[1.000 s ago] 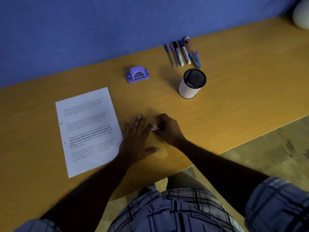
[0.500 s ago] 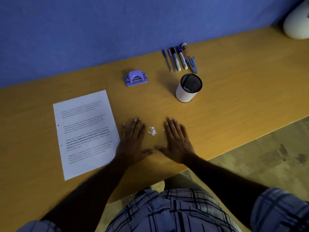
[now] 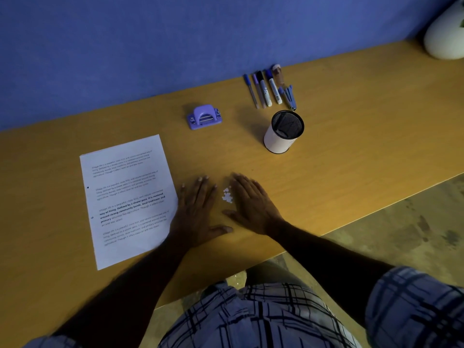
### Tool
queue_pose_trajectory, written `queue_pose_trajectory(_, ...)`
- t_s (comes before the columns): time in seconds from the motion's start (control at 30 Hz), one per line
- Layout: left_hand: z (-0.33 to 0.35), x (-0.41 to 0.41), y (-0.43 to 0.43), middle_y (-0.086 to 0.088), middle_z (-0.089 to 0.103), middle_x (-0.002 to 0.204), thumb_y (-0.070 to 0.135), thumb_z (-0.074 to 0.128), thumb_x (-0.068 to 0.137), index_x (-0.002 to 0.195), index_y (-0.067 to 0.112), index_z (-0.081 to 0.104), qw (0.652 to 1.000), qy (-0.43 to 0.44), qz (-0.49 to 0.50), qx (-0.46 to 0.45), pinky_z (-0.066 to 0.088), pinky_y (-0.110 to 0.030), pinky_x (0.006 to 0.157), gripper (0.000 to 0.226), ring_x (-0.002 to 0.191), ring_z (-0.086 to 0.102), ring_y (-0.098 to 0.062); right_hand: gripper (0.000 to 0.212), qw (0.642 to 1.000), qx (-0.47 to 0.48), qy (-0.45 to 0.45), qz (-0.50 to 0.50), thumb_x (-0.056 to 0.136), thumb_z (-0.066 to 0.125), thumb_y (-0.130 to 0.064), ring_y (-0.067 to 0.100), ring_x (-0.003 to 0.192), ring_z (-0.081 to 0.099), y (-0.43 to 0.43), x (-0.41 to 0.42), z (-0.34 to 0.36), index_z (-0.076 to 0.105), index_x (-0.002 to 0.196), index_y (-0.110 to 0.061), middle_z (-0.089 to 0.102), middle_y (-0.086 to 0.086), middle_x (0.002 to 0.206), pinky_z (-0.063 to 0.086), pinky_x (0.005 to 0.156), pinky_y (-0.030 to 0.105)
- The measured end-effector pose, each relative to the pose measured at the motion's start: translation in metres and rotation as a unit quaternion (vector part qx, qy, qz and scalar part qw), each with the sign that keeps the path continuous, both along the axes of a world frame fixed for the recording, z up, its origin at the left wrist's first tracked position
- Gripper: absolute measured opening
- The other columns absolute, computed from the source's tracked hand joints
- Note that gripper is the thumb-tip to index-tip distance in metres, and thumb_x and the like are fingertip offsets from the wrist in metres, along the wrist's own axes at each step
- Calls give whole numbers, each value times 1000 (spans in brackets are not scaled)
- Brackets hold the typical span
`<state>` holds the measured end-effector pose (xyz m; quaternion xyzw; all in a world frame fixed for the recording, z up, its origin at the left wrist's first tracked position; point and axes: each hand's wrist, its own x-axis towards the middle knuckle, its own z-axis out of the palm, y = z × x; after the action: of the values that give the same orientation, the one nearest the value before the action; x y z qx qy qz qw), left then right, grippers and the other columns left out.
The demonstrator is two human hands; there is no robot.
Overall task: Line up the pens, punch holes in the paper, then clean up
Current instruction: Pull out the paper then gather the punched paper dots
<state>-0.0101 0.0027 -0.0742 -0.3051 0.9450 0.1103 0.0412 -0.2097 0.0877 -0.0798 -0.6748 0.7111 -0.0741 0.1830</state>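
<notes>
Since half a second before, the right hand [image 3: 253,207] had slid closer to the paper dots [image 3: 228,195], fingers straight and together. The left hand [image 3: 197,209] lay flat, thumb out, just left of the dots. Farther left the paper [image 3: 125,197], long axis pointing away, read "strong community bonds" in bold.

Open desk [image 3: 241,146] between hole punch [image 3: 204,117] and pen cup [image 3: 282,138], paper [image 3: 125,197] to the left, pens [image 3: 266,90] behind the cup
</notes>
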Motion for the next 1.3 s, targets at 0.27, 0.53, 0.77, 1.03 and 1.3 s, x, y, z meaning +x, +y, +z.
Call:
queue_pose_trajectory(0.27, 6, -3, -1, -15, 10, 162, 92, 28, 70, 153, 12, 20, 1000, 4, 14, 12, 12, -61, 116, 116, 150, 7, -32, 56, 986, -28, 31, 163, 99, 37, -27, 30, 150, 18, -13, 6, 4, 28, 152, -13, 26, 12, 160, 19, 119, 39)
queue_pose_trajectory(0.53, 8, -4, -6, -14, 12, 162, 92, 30, 69, 153, 13, 21, 999, 5, 30, 20, 12, -60, 117, 116, 150, 9, -31, 54, 983, 6, 36, 178, 98, 50, -12, 32, 148, 24, 4, 0, 8, 33, 149, -8, 27, 13, 159, 39, 108, 45)
queue_pose_trajectory(0.77, 7, 1, -6, -14, 18, 161, 92, 29, 68, 151, 14, 27, 999, 12, 30, 22, 10, -56, 118, 114, 149, 12, -30, 41, 970, -103, 60, 211, 79, 74, -4, 36, 114, 62, -3, -5, 10, 65, 119, -1, 62, 18, 128, 60, 81, 41)
queue_pose_trajectory(1.03, 8, 3, -8, -15, 26, 158, 92, 27, 70, 148, 13, 33, 999, 18, 30, 23, 15, -58, 117, 111, 148, 17, -31, 28, 959, -135, 82, 234, 86, 50, -9, 31, 93, 63, -21, -3, 21, 71, 104, -2, 66, 15, 112, 59, 70, 37)
queue_pose_trajectory(1.3, 11, 2, -13, -14, 22, 159, 92, 25, 70, 149, 13, 32, 999, 7, 34, 21, 12, -56, 118, 112, 149, 14, -31, 24, 993, -62, -4, 97, 93, 56, -8, 27, 114, 55, -36, 0, 24, 68, 114, -6, 62, 13, 121, 48, 96, 36)
